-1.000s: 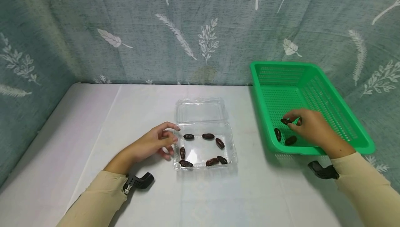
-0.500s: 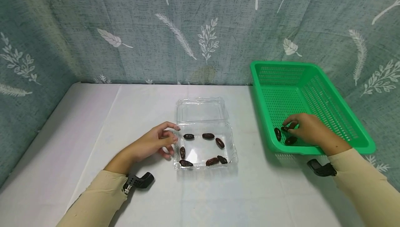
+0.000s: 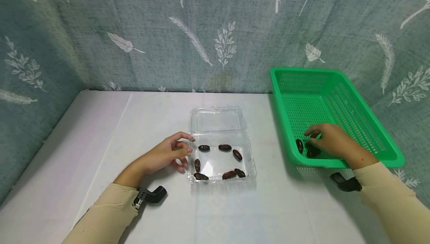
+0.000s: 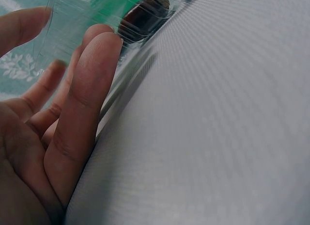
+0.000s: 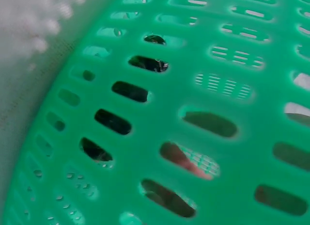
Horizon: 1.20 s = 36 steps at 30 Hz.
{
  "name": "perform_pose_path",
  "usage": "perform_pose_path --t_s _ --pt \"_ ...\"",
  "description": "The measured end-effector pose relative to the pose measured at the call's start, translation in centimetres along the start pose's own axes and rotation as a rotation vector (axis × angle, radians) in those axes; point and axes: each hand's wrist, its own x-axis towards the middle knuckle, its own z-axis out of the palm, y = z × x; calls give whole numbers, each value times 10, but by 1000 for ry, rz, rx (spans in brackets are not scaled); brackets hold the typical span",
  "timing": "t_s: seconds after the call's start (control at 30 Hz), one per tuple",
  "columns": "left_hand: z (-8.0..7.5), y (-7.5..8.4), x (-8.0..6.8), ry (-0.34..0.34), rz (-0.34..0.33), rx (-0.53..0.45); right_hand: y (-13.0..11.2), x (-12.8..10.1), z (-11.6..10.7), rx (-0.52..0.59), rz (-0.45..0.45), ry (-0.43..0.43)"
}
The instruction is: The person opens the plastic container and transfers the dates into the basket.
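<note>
A clear plastic clamshell box [image 3: 218, 160] lies open mid-table with several dark dates [image 3: 224, 147] in it, its lid [image 3: 218, 119] flat behind. My left hand [image 3: 168, 154] rests beside the box's left wall, fingers [image 4: 82, 99] relaxed against the plastic and thumb near the rim; one date [image 4: 143, 19] shows through the wall. My right hand [image 3: 327, 142] is down in the near left corner of the green basket [image 3: 336, 72], fingertips curled round a date [image 3: 308, 145]. Two more dates [image 3: 299, 145] lie by it. The right wrist view shows only the basket's slotted wall [image 5: 218, 89].
White cloth covers the table [image 3: 134, 124], and a patterned curtain [image 3: 215, 31] closes the back and both sides. The basket stands tilted at the right edge. Black wrist mounts [image 3: 151, 194] stick out below both sleeves.
My right hand, which held a date lifted above the basket floor, has sunk down and slightly toward me among the other dates. The left hand and the box have not moved.
</note>
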Motion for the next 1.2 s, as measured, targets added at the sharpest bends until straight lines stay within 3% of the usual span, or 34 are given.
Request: perform_pose_path --t_s 0.1,0.27,0.43,0.6,0.73,0.9,1.2 --pt "0 0 -1 -1 -2 -5 -3 -4 1 3 -16 102" --pt "0 1 -1 3 -3 -8 -16 -14 1 -46 -103 367" --pt "-3 -1 -3 12 -6 5 -42 -20 9 -70 -245 580" --pt "-2 -1 -3 7 -2 5 -73 -25 18 -18 -397 740" --pt "1 0 -2 2 5 -6 -101 -29 25 47 -520 811" --pt "1 0 -2 5 2 -2 -134 -25 38 103 -630 817" --pt "1 1 -2 9 -11 1 -164 -5 71 132 -616 710"
